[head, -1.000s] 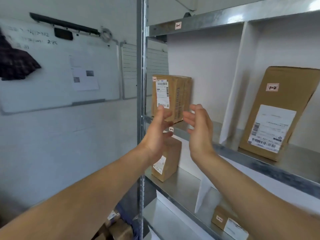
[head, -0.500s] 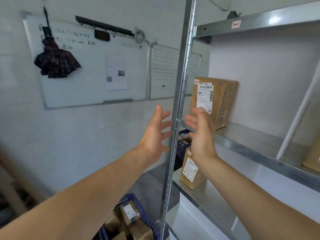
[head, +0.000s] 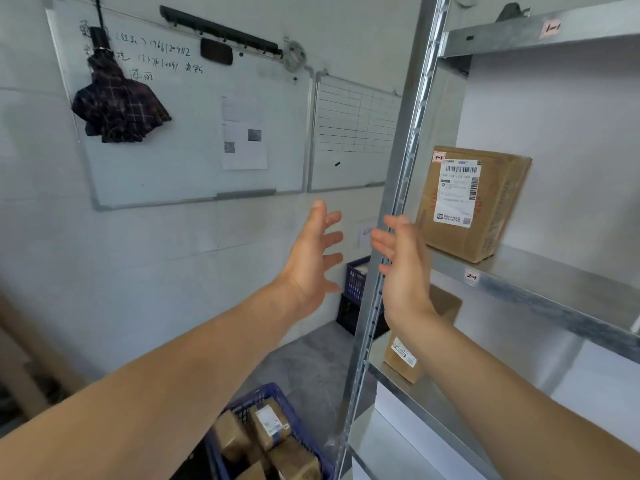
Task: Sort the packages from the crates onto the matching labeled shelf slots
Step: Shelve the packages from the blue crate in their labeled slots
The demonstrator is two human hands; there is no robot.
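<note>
A cardboard package with a white shipping label and a small "1-1" tag stands upright on the metal shelf. My left hand and my right hand are both empty with fingers spread, held up in front of the shelf's upright post, short of the package. A second package stands on the shelf below, partly hidden by my right wrist. A blue crate on the floor holds several brown packages.
Slot labels "1-1" and "2-1" are stuck on the shelf edges. The steel post runs between my hands and the shelf. Stacked crates stand by the wall. A whiteboard and a hanging umbrella are on the left wall.
My hands have pulled back from the "1-1" package, which stays on the shelf. The view has swung left, bringing the whiteboard and the floor crate into sight.
</note>
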